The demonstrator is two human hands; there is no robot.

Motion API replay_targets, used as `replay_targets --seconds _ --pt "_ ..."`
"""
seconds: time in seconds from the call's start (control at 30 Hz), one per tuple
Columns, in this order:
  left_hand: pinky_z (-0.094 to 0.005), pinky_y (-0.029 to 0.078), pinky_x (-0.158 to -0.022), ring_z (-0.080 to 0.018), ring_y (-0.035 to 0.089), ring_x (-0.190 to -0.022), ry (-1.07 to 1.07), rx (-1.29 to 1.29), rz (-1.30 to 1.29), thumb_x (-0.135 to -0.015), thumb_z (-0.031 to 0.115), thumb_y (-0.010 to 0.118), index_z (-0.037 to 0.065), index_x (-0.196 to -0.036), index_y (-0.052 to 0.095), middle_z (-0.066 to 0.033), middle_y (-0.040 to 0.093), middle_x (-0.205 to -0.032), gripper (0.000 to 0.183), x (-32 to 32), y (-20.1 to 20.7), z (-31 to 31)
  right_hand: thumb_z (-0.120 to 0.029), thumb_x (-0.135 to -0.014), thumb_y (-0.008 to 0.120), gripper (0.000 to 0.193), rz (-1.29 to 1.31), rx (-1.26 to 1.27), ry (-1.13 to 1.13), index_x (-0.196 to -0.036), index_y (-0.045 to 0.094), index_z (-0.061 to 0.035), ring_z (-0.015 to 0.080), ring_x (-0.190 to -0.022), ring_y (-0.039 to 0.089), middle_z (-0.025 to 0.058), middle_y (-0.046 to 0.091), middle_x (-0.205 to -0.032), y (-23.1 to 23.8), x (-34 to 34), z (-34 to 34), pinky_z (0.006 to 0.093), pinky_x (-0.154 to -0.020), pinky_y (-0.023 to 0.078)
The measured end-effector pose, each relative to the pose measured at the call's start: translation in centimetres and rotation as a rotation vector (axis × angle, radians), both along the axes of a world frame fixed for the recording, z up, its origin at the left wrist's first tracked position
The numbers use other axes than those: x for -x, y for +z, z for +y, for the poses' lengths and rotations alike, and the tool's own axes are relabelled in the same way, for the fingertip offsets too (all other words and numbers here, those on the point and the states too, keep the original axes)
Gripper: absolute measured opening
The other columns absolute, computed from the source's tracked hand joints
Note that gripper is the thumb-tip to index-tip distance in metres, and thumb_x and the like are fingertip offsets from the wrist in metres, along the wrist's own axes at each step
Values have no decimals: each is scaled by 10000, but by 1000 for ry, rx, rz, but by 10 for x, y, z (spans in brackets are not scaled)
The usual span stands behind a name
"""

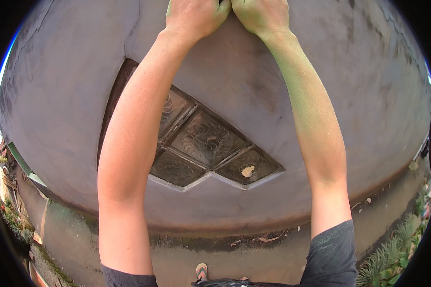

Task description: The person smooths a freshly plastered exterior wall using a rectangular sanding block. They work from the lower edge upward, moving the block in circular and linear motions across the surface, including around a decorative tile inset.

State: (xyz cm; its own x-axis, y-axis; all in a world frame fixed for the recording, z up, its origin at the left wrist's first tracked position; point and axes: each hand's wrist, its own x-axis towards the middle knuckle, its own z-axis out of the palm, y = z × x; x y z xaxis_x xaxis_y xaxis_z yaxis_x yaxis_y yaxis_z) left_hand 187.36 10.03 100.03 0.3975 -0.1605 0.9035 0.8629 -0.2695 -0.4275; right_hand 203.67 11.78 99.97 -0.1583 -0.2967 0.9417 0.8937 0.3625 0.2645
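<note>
Both my arms reach up against a grey plastered wall point(234, 71). My left hand point(196, 16) and my right hand point(263, 16) meet side by side at the top edge of the head view, thumbs close together. Each looks closed, but the fingertips are cut off, and whatever they hold, if anything, is out of sight. Green colouring shows on the right hand and forearm. Between the forearms, lower down, patterned glass blocks point(208, 136) are set in a stepped recess in the wall. The left forearm covers part of that recess. A pale patch point(247, 171) marks the lowest right block.
A concrete walkway point(177, 258) runs along the wall's foot, with bits of debris point(270, 237) by the base. My sandalled foot point(201, 270) stands on it. Spiky green plants point(388, 258) grow at the lower right. More plants point(14, 222) and clutter are at the far left.
</note>
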Motion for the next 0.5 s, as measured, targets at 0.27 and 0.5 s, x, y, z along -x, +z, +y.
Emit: replay_targets --seconds 0.27,0.5 --pt "-580 231 -1265 -412 311 -1577 -174 221 -105 -956 180 612 174 -1626 419 -249 338 -1685 697 -16 -240 -23 -423 -1036 570 517 61 325 75 -1513 559 -224 353 -1555 358 175 370 -1685 -238 4 -41 566 -1278 183" --pt "-555 284 -1256 -377 331 -1574 -150 289 -22 -896 179 648 188 -1620 434 -208 338 -1700 755 -14 -215 -31 -426 -1038 570 537 51 319 72 -1525 543 -201 360 -1552 358 174 360 -1688 -231 -8 -27 564 -1277 189"
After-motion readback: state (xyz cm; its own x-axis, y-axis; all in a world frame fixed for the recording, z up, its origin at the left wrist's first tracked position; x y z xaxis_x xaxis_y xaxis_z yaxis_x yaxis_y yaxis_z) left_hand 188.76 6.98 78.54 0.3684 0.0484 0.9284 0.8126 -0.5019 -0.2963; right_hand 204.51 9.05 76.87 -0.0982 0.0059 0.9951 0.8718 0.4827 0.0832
